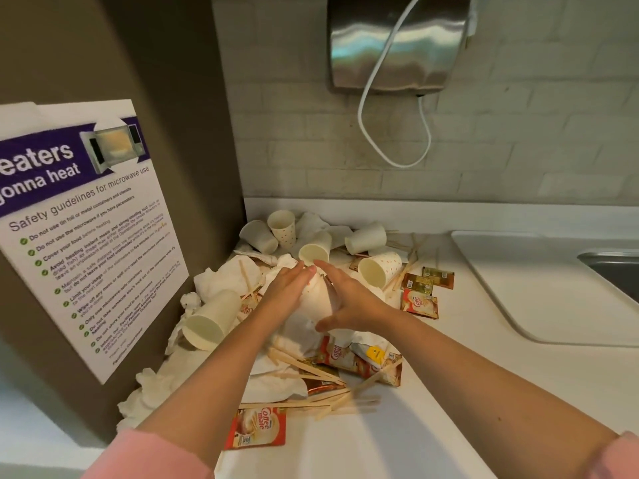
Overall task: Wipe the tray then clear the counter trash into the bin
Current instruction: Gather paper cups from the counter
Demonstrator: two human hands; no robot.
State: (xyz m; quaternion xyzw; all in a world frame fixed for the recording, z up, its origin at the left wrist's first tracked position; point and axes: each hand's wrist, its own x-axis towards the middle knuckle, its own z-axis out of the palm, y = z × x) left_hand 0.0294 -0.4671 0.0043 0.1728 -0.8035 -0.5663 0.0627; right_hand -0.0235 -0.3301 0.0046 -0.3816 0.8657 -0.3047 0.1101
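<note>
A heap of trash fills the counter corner: paper cups [366, 237], crumpled napkins [224, 276], wooden stirrers [311, 368] and creamer sachets [257, 426]. In the middle of the heap lies a white paper cup with orange dots [316, 299]. My left hand [287, 286] lies flat against its left side. From the right, my right hand [349, 302] wraps it, with the fingers over the top and the thumb underneath. The cup is clasped between both hands. A white tray [491, 278] lies flat on the counter to the right. No bin is in view.
A brown cabinet side with a microwave safety poster [83, 229] walls off the left. A steel dispenser [397, 43] with a white cable hangs on the tiled wall behind. A sink edge [615, 267] shows at far right. White counter [415, 437] runs along the front.
</note>
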